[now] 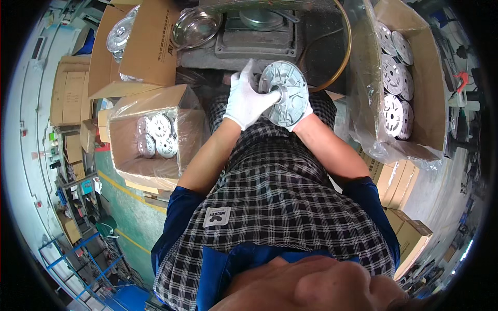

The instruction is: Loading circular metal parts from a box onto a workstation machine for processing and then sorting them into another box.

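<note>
Two gloved hands hold one metal disc (284,93) just below the grey machine (257,31): left hand (249,98) pinching its hub, right hand (301,115) closed behind. Risk: loose pinch, disc slips lapward.

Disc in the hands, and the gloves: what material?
Disc: looks like cast metal, likely aluminium; dull silver-grey, ribbed face, raised hub. Gloves: white knit fabric, probably cotton, matte and soft-creased on the left hand; the right hand is mostly hidden behind the disc.
</note>
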Tool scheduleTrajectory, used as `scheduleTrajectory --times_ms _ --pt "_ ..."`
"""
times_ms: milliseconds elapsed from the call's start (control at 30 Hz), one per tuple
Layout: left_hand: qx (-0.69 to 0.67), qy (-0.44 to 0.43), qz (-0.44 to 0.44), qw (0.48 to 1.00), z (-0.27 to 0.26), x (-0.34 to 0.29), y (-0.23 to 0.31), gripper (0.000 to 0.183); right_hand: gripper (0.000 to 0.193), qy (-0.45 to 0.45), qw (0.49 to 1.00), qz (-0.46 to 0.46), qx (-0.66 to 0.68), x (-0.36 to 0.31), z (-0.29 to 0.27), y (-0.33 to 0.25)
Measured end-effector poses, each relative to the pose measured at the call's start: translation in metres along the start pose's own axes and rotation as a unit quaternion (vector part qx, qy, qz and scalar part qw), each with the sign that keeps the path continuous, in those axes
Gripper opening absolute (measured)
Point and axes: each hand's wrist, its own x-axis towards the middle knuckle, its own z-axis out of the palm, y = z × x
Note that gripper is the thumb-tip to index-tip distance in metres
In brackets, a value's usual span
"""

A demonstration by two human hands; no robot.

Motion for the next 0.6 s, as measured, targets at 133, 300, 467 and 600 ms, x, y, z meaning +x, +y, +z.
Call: scheduleTrajectory --times_ms 133,300,467,600 --pt "-0.341 -0.069 0.043 0.937 0.007 0.008 -0.018 0.088 0.029 -0.084 0.996 0.030 -0.015 -0.001 -0.008 -0.004" --pt "-0.357 -0.055 0.039 0.932 -0.023 0.014 -0.010 0.050 0.040 0.004 0.995 -0.019 -0.097 0.020 -0.040 0.000" --pt "-0.490 -0.012 0.091 0.867 -0.090 0.068 0.001 0.037 0.066 0.104 0.934 0.026 -0.342 -0.036 -0.042 -0.021" --pt "-0.333 0.150 0.113 0.924 -0.141 0.155 0.014 0.048 0.071 0.167 0.918 0.047 -0.356 -0.068 -0.102 -0.031"
